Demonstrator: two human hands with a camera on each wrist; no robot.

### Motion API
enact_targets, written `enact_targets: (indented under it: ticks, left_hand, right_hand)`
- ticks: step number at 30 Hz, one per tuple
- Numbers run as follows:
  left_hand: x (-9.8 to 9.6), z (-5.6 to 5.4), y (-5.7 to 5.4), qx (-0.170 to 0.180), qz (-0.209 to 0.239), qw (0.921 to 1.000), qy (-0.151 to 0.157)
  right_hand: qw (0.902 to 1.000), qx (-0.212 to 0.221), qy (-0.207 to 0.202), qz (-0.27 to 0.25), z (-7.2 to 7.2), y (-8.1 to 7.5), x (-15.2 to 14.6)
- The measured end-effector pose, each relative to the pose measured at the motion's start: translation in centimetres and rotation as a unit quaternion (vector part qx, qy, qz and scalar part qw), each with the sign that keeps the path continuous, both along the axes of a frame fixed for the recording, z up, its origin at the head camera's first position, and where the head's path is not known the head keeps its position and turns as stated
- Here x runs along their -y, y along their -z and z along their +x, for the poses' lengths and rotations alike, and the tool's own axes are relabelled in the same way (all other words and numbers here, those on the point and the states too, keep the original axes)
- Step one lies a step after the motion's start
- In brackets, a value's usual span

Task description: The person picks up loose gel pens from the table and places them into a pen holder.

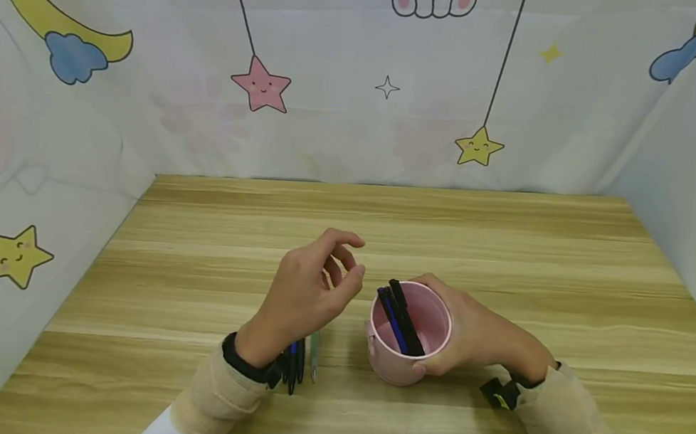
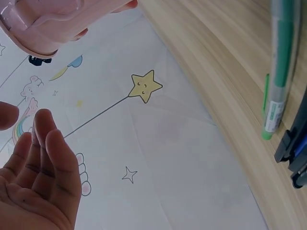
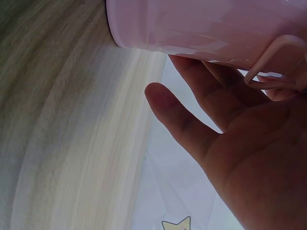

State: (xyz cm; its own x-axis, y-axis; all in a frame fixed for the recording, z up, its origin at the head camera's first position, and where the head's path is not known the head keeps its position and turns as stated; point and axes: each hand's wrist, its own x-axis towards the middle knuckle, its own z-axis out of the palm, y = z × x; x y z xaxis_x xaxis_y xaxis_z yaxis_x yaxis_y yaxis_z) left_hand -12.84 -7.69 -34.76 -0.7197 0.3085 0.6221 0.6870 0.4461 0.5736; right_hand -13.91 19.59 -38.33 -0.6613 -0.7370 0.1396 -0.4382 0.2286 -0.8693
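Observation:
A pink bucket-shaped pen holder stands on the wooden table, tipped little if at all. Inside it, black and blue pens lean toward the left rim. My right hand grips the holder from its right side, thumb near the front and fingers round the back. Left of the holder, my left hand hovers with nothing in it, fingers loosely bent and thumb apart from them. Below the left wrist lie several black and blue pens and a green pen, partly hidden by that wrist. The left wrist view shows the green pen's cap end closely.
Light wood tabletop extends behind and to both sides of the hands. A white cloth backdrop printed with stars and moons encloses the table at the back and sides. Each wrist carries a strapped-on black camera band.

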Motion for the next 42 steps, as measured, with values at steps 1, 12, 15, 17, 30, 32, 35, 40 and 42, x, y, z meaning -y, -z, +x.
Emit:
enact_targets:
  ticks: [1,12,15,17,30,32,35,40,42]
  left_hand:
    - [0.01,0.00,0.00,0.002,-0.003,1.0000,-0.001]
    - [0.17,0.02,-0.03,0.019,-0.023,0.9995,-0.013]
    - [0.18,0.02,-0.04,0.021,-0.026,0.9993,-0.015]
    - [0.18,0.02,-0.05,0.023,-0.029,0.9991,-0.018]
    - [0.18,0.04,0.02,0.051,-0.063,0.9960,-0.039]
    - [0.21,0.04,0.04,0.055,-0.068,0.9954,-0.040]
    - [0.23,0.00,0.09,0.059,-0.076,0.9944,-0.043]
    - [0.22,-0.08,0.14,0.066,-0.087,0.9928,-0.048]
    - [0.22,-0.07,0.13,0.070,-0.090,0.9923,-0.050]
  right_hand:
    - [1.0000,-0.001,-0.001,0.000,0.00,0.01,0.01]
    - [0.9999,0.008,-0.002,0.006,0.14,-0.23,0.13]
    - [1.0000,0.006,-0.001,0.006,0.11,-0.20,0.14]
    - [1.0000,0.004,-0.002,0.006,0.07,-0.15,0.13]
    - [0.9998,-0.014,0.002,0.013,0.02,-0.08,0.03]
    - [0.9998,-0.014,0.001,0.012,-0.01,-0.09,0.05]
    - [0.9999,-0.014,-0.002,0.009,-0.05,-0.08,0.06]
    - [0.9999,-0.013,-0.002,0.008,-0.10,-0.07,0.04]
    - [0.9999,-0.014,-0.002,0.008,-0.08,-0.08,0.03]
